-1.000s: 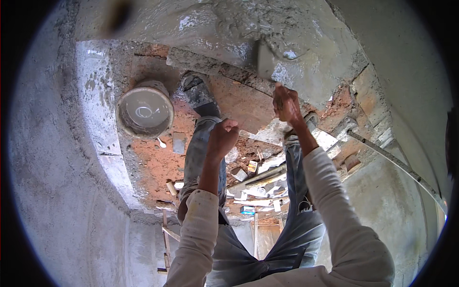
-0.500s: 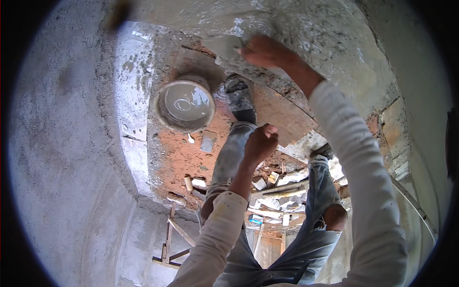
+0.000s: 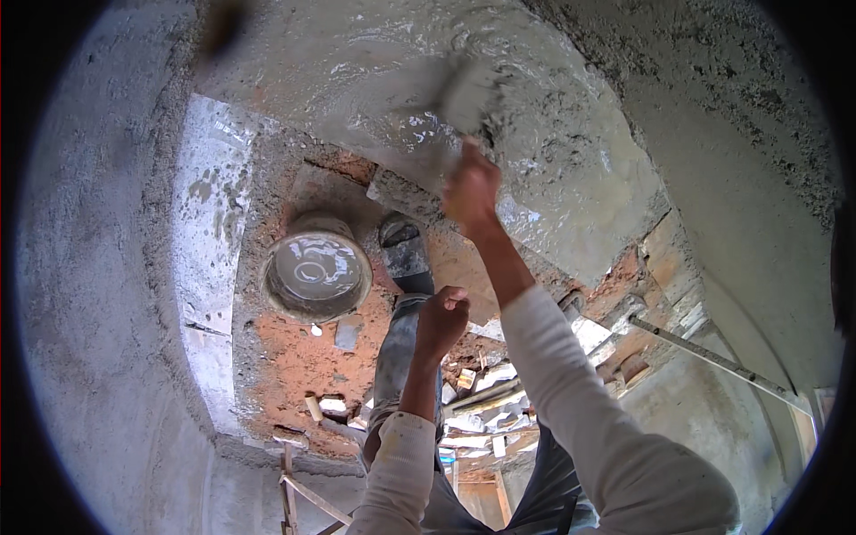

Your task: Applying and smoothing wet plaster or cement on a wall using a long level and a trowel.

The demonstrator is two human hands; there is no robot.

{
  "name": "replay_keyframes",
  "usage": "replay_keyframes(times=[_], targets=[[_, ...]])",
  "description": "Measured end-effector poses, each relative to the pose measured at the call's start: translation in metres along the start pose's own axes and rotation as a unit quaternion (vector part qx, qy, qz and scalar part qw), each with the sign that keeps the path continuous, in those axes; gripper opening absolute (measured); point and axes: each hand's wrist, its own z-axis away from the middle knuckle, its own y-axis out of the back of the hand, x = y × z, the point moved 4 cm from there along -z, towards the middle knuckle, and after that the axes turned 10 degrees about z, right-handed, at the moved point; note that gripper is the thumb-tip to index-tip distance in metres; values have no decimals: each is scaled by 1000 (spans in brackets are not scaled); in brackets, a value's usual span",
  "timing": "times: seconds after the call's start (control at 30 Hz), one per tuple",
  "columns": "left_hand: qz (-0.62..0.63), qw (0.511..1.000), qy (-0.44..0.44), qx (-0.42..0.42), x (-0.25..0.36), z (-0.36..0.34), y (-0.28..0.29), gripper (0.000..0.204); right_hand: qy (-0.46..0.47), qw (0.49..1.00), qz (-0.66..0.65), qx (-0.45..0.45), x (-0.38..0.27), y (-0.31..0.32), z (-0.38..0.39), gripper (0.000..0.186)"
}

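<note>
My right hand, blurred by motion, is closed round the handle of a trowel. The trowel's blade is smeared too and lies over wet grey mortar spread across a raised surface in front of me. My left hand is curled into a fist above my left shin, with nothing seen in it. To the left of my left foot stands a round bucket holding grey, watery liquid.
Reddish dirt floor lies below the bucket, with a small grey slab on it. Broken pieces and wooden strips litter the ground between my legs. A long straight bar leans at the right. Rough grey walls rise around.
My view has shifted, so the bucket and floor sit lower and further left. My right hand has swung the trowel forward and right over the mortar. My left hand stays a fist.
</note>
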Motion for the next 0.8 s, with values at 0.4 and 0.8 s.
replay_keyframes(times=[0.4,0.8], targets=[[11,999,35,-20,4,0,21,31,-345,897,-246,129,-47,-36,-113,37],[8,1000,21,-12,-17,-2,7,35,-304,924,-225,-49,-62,-20,-119,31]])
